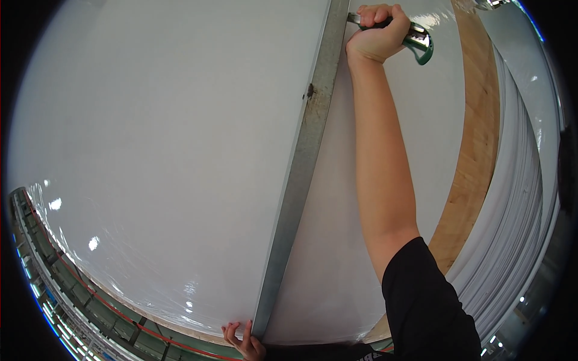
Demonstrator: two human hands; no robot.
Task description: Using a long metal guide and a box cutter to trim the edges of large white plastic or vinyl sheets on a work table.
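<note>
My right hand [381, 34] is closed around a cutting tool with a green and black handle [417, 43], apparently a utility knife. Its metal end points left and meets or nearly meets the right edge of a long grey metal straightedge [300, 171]. The bar lies slantwise over a large white sheet surface [180, 149], with a dark worn spot on its upper part. At the bottom, my left hand [246, 343] has its fingers spread beside the bar's lower end; whether it presses on the bar is not plain. The tool's tip is too small to make out.
Clear plastic film [95, 243] with shiny creases covers part of the white surface. A curved-looking wooden strip [474, 126] runs along the right, beside layered white sheets [505, 216]. At the lower left are a red line [131, 321] and metal framework [54, 289].
</note>
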